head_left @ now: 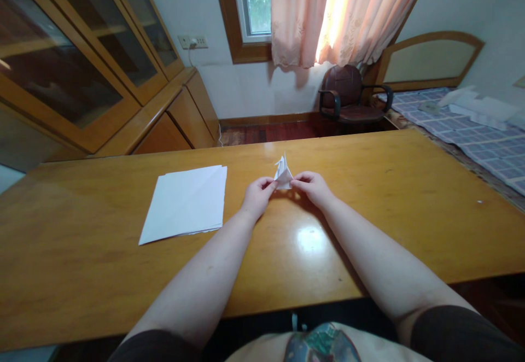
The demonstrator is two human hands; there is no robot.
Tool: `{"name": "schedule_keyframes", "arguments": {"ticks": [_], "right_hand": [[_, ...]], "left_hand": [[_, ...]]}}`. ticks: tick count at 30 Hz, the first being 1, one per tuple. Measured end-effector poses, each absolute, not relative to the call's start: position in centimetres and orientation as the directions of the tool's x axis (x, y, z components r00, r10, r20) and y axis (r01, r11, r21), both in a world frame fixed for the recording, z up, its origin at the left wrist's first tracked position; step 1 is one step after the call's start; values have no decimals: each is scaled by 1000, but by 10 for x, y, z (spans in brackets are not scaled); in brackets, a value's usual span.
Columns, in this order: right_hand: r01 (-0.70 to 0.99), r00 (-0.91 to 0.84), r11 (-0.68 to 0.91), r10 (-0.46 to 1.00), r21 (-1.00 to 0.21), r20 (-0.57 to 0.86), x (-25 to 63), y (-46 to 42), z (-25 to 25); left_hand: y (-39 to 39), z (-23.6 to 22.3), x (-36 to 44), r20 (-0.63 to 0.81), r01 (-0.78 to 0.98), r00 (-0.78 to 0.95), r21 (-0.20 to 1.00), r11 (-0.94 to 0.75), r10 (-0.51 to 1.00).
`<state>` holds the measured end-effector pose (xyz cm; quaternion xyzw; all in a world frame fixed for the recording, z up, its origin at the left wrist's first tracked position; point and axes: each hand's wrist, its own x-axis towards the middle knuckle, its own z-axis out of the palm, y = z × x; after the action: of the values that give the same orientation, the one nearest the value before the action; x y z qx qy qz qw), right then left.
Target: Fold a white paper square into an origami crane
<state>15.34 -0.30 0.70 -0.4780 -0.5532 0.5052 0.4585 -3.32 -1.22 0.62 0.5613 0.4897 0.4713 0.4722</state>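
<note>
A small folded white paper figure (283,177), with thin points rising at its top, is held just over the middle of the table. My left hand (259,193) pinches its left lower corner between thumb and fingers. On the opposite side, my right hand (315,188) grips the right lower corner the same way. The figure looks like origami, perhaps a crane; its exact shape is too small to make out. To the left of my left hand lies a stack of white paper sheets (186,203), flat on the table.
The wooden table (389,187) spans the view. Beyond it stand a brown armchair (348,97) and a bed (463,127) with a checked cover at the right. A glass-door cabinet (82,50) is at the left. Pink curtains (301,17) hang by the window.
</note>
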Motion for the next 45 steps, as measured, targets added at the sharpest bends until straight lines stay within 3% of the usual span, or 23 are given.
{"name": "schedule_keyframes", "arguments": {"ticks": [14, 22, 31, 37, 45], "right_hand": [[138, -168, 53, 985, -989, 30, 150, -2, 1], [114, -218, 77, 975, -991, 50, 146, -6, -4], [164, -204, 98, 977, -982, 63, 146, -2, -9], [158, -181, 84, 982, -984, 55, 147, -3, -7], [311, -179, 140, 980, -940, 86, 145, -7, 0]], "left_hand": [[-9, 1, -32, 48, 85, 25, 995, -50, 999], [-13, 1, -28, 73, 107, 131, 990, -87, 989], [-10, -2, -25, 55, -46, 147, 998, -49, 988], [-10, -4, -28, 56, 30, 130, 998, -60, 990], [-11, -1, -31, 99, 175, 126, 977, -120, 987]]}}
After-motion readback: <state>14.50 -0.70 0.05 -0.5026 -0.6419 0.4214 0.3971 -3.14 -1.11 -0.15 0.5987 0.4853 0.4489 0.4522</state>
